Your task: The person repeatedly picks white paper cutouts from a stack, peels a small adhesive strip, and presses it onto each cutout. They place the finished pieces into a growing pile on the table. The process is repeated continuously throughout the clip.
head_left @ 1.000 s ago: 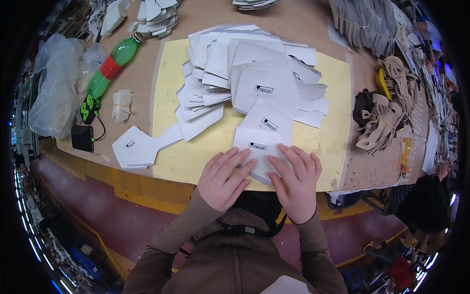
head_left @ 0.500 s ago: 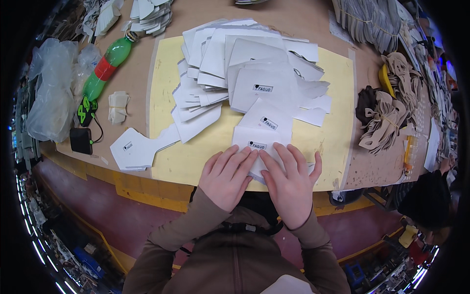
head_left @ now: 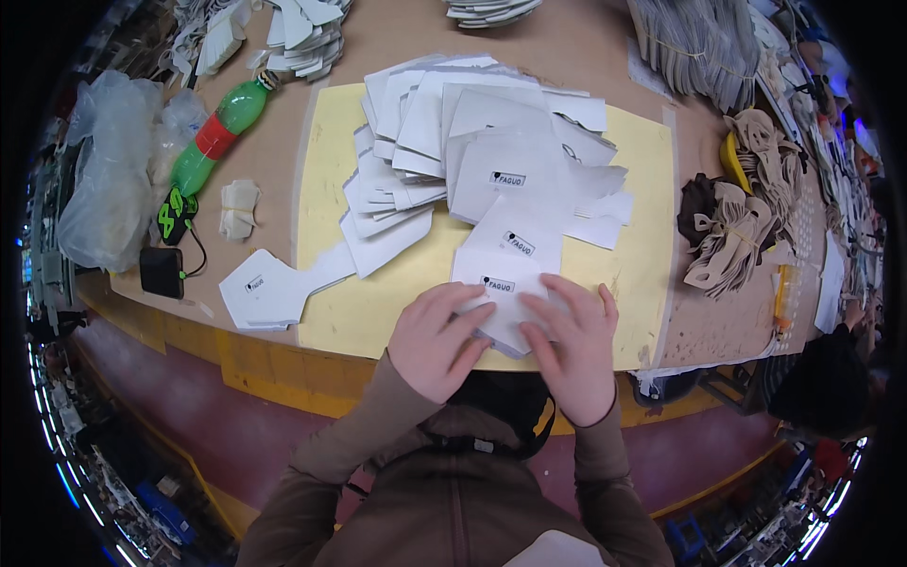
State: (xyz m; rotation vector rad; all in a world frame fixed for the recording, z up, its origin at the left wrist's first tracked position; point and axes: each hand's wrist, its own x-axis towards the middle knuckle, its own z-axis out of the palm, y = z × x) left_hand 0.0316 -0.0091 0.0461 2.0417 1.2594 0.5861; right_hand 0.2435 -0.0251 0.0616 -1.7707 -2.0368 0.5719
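Observation:
A flat white cut piece (head_left: pixel 501 312) with a small dark-framed label lies near the table's front edge. My left hand (head_left: pixel 436 335) rests at its left side, fingers bent a little and apart, the tips on the piece. On its right side, my right hand (head_left: pixel 572 345) has its fingers spread, the tips touching the piece close to the label. Neither hand grips anything. Just beyond lies another labelled white piece (head_left: pixel 515 222), partly overlapped. Farther back a loose, fanned heap of white pieces (head_left: pixel 416 113) covers much of the yellow sheet (head_left: pixel 378 321).
To the left are a green bottle (head_left: pixel 203 151) with a red label, clear plastic bags (head_left: pixel 109 180), a black phone-sized device (head_left: pixel 162 271) on a cord and a banded white bundle (head_left: pixel 239 208). On the right sit beige bundles (head_left: pixel 732 236) and a grey stack (head_left: pixel 694 42).
My hands have drawn apart and the fingers have lifted partly off the piece, showing more of its middle. The view has shifted slightly.

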